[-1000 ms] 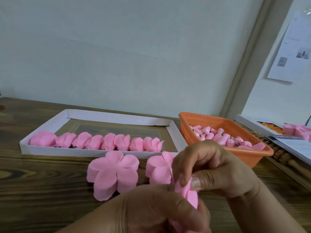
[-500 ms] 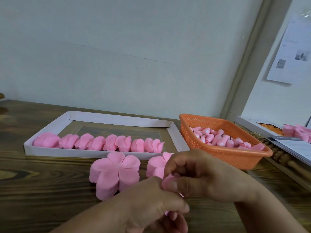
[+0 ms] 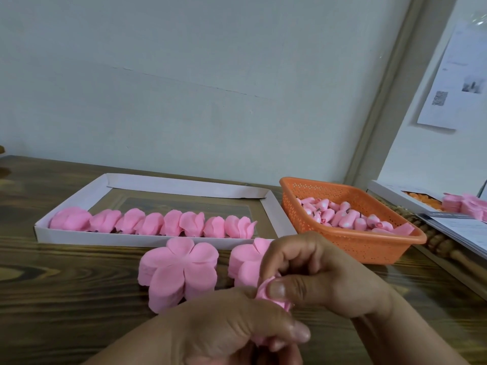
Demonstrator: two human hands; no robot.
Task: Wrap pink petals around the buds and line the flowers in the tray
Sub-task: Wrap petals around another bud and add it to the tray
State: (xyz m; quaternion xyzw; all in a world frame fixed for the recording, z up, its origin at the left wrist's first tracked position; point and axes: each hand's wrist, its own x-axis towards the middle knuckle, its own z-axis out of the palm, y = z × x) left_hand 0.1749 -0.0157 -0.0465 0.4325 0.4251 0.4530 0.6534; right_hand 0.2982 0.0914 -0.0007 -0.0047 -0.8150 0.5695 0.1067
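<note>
The flower (image 3: 266, 295) in the making is a small bundle of soft, matte pink petal, folded and creased, and only slivers of it show between the two hands: a curled edge beneath the right thumb and a pale scrap lower down under the left thumb. Whether a bud sits inside cannot be seen.

The right hand (image 3: 324, 275) comes in from the right with its fingers bent tightly over the top of the flower; the thumb lies flat along the petal's near edge and pinches it against the curled fingers. The left hand (image 3: 224, 327) rises from below, its fingers wrapped round the lower part of the flower and its thumb stretched rightward across it, so both hands are grasping the same piece and touch each other around it.

Just beyond the fingers, on the wooden table (image 3: 66, 280), lie two stacks of five-lobed pink petals: the left stack (image 3: 179, 270) in full view, the right stack (image 3: 246, 262) partly hidden behind the right knuckles. Farther beyond them is the white tray (image 3: 274, 214), with eight finished flowers (image 3: 147, 222) lined side by side along its near wall, touching one another. Beyond and right of the right hand stands an orange basket (image 3: 374, 243) heaped with pink buds (image 3: 342, 214).
</note>
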